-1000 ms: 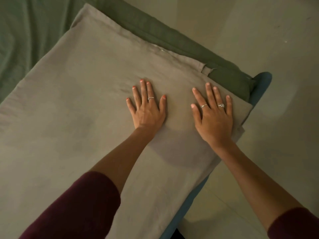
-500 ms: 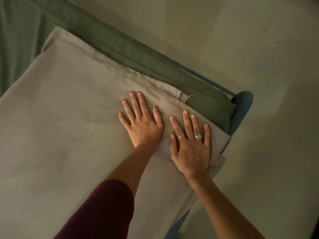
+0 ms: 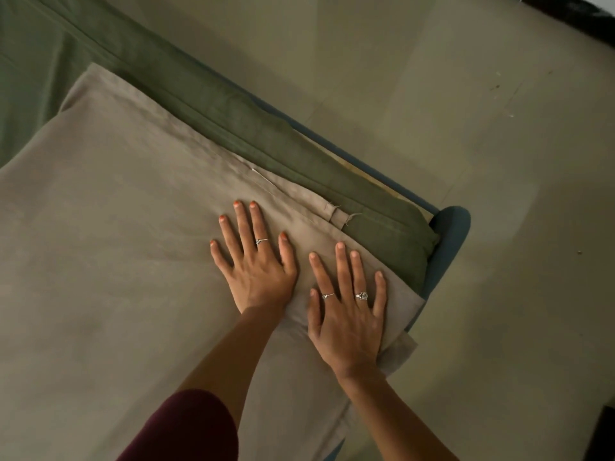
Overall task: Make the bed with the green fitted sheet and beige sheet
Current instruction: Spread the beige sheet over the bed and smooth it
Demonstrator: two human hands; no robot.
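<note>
The beige sheet point(image 3: 116, 261) lies spread over the bed, filling the left and middle of the view. Under it the green fitted sheet point(image 3: 253, 124) covers the mattress and shows along the far edge and at the corner. My left hand point(image 3: 256, 261) lies flat on the beige sheet with fingers straight and spread. My right hand point(image 3: 349, 311) presses flat on the same sheet close to its corner, beside the left hand. Both hands are near the bed's corner; neither grips the cloth.
A blue bed frame corner point(image 3: 449, 234) sticks out past the mattress. Bare pale floor point(image 3: 482, 128) runs along the far and right sides of the bed. A dark object point(image 3: 605, 430) sits at the bottom right edge.
My right hand has slid left toward the left hand, so the two now lie side by side. The view has shifted, showing more of the green edge and the floor.
</note>
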